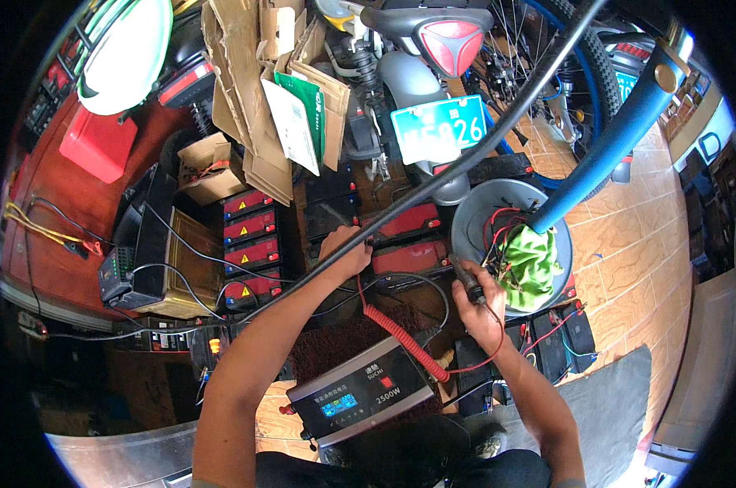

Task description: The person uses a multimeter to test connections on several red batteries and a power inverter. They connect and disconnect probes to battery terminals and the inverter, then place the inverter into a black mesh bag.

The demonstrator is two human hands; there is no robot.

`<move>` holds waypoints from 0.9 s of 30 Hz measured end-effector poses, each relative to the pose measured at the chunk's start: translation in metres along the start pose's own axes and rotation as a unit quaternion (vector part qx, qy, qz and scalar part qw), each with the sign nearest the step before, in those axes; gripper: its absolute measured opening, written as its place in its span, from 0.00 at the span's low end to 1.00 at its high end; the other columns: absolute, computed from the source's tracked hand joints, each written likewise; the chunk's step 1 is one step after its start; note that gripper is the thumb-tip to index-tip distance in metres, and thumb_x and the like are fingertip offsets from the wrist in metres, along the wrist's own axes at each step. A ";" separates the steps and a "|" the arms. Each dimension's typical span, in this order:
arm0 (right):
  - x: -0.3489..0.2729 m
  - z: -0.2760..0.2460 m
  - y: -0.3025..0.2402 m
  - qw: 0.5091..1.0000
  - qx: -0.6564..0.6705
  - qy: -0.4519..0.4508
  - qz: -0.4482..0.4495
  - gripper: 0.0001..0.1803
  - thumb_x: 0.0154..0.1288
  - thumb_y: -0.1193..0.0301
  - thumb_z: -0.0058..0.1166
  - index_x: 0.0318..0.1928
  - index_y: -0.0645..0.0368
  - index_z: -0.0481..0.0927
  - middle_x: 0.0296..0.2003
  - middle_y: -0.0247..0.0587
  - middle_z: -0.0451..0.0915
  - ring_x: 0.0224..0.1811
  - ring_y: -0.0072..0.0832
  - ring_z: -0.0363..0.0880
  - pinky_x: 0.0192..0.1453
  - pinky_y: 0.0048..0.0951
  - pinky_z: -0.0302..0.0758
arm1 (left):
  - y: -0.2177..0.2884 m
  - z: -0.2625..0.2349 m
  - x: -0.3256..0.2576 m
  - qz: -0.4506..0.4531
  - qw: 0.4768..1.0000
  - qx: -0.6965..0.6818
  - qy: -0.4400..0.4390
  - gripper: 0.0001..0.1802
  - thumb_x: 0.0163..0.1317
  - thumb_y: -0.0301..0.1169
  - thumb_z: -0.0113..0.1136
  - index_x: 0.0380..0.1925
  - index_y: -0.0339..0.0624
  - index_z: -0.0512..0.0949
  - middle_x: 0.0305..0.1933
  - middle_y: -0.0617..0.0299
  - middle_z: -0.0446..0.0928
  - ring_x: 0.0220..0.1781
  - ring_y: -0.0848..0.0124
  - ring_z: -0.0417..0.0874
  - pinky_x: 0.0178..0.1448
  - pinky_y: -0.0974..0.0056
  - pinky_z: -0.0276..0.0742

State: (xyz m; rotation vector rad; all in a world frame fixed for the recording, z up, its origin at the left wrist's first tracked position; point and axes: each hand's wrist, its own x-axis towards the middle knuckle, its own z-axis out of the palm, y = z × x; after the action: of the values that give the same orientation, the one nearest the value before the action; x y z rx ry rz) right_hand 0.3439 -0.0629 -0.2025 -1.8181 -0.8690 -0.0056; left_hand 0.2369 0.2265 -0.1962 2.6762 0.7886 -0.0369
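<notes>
My left hand [345, 246] is closed at the edge of a black battery with a red top [404, 224]. The upper end of a red coiled cord [400, 337] runs into its fingers; the tip there is too small to make out. In my right hand [480, 307] I hold a dark, pen-shaped test probe [468, 282] with a thin red lead from its near end. Its tip points up toward the right end of another red-topped battery [408, 258]. Below my hands lies a grey power inverter [364, 393] with a lit blue display.
A grey bucket [465, 220] with green cloth [532, 264] and wires stands at right. A black cable [481, 167] crosses diagonally above my left forearm. Several red-topped batteries [251, 257] line the left. Cardboard [242, 98], an electric bike [404, 73] and a blue tube [607, 142] are beyond.
</notes>
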 end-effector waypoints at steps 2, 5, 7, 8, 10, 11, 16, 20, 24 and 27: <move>-0.001 0.001 0.001 1.000 0.000 -0.003 0.013 0.17 0.64 0.75 0.65 0.54 0.65 0.83 0.44 0.57 0.88 0.45 0.48 0.90 0.53 0.40 0.84 | -0.002 0.000 0.000 0.014 1.000 0.010 0.000 0.16 0.60 0.32 0.69 0.49 0.46 0.90 0.43 0.42 0.87 0.46 0.42 0.88 0.55 0.45 0.84; -0.001 0.003 0.002 1.000 -0.005 0.005 0.000 0.19 0.65 0.75 0.65 0.55 0.65 0.83 0.44 0.58 0.88 0.45 0.47 0.91 0.52 0.39 0.85 | -0.006 0.001 -0.003 0.019 1.000 -0.003 0.008 0.17 0.60 0.32 0.70 0.50 0.46 0.89 0.43 0.41 0.87 0.46 0.42 0.88 0.54 0.45 0.84; -0.001 0.004 0.001 1.000 0.000 -0.003 0.020 0.19 0.65 0.74 0.65 0.56 0.65 0.84 0.44 0.58 0.88 0.45 0.47 0.91 0.52 0.39 0.85 | -0.009 0.003 -0.003 0.012 1.000 -0.014 0.001 0.17 0.60 0.32 0.70 0.51 0.45 0.89 0.44 0.41 0.87 0.46 0.42 0.88 0.54 0.45 0.84; -0.001 0.004 0.001 1.000 0.004 -0.002 0.029 0.19 0.65 0.74 0.65 0.56 0.65 0.84 0.44 0.59 0.88 0.45 0.47 0.91 0.51 0.38 0.85 | -0.011 0.005 -0.004 0.024 0.999 -0.031 0.027 0.17 0.61 0.32 0.70 0.51 0.43 0.89 0.43 0.40 0.87 0.46 0.42 0.88 0.54 0.45 0.84; 0.000 0.005 0.000 1.000 0.001 0.000 0.023 0.19 0.66 0.74 0.65 0.56 0.66 0.84 0.44 0.59 0.88 0.45 0.46 0.91 0.52 0.38 0.85 | -0.012 0.008 -0.004 0.050 0.997 -0.042 0.046 0.17 0.60 0.32 0.68 0.51 0.46 0.89 0.40 0.42 0.87 0.43 0.44 0.89 0.52 0.45 0.86; 0.000 0.005 0.000 1.000 0.000 0.003 0.019 0.19 0.66 0.74 0.65 0.56 0.66 0.84 0.44 0.59 0.88 0.45 0.46 0.91 0.52 0.38 0.85 | -0.012 0.009 -0.004 0.046 0.997 -0.041 0.040 0.17 0.60 0.32 0.67 0.50 0.47 0.90 0.39 0.42 0.88 0.42 0.44 0.90 0.52 0.45 0.86; -0.001 0.005 0.003 0.999 0.001 -0.013 0.052 0.20 0.67 0.72 0.65 0.57 0.67 0.84 0.45 0.59 0.89 0.48 0.44 0.91 0.53 0.37 0.84 | -0.004 0.001 -0.001 0.027 0.999 -0.026 -0.009 0.19 0.60 0.31 0.69 0.52 0.43 0.88 0.42 0.40 0.87 0.46 0.44 0.89 0.54 0.45 0.85; -0.001 0.009 0.007 0.999 -0.011 -0.006 0.036 0.21 0.67 0.69 0.66 0.57 0.68 0.84 0.47 0.60 0.88 0.49 0.46 0.91 0.54 0.37 0.84 | 0.005 -0.001 0.000 0.040 0.997 0.060 -0.021 0.18 0.59 0.30 0.68 0.50 0.43 0.89 0.41 0.42 0.87 0.45 0.44 0.89 0.55 0.45 0.85; 0.002 0.012 0.008 0.999 -0.033 -0.004 0.040 0.22 0.67 0.68 0.67 0.57 0.67 0.84 0.45 0.59 0.89 0.46 0.48 0.91 0.51 0.39 0.85 | 0.004 0.003 0.000 0.049 0.996 0.069 0.001 0.14 0.59 0.30 0.67 0.45 0.44 0.90 0.41 0.43 0.87 0.45 0.45 0.89 0.55 0.44 0.85; 0.005 0.014 0.007 0.998 -0.054 -0.021 0.034 0.21 0.67 0.69 0.66 0.58 0.65 0.84 0.43 0.57 0.89 0.44 0.49 0.91 0.50 0.39 0.85 | 0.003 0.006 0.003 0.069 0.993 0.091 0.010 0.10 0.60 0.30 0.66 0.40 0.43 0.90 0.39 0.42 0.87 0.44 0.44 0.89 0.53 0.44 0.85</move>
State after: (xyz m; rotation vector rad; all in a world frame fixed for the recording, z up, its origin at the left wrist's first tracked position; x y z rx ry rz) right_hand 0.3463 -0.0501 -0.2123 -1.9546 -0.8498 0.0305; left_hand 0.2416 0.2237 -0.2011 2.9016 0.6316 -0.0511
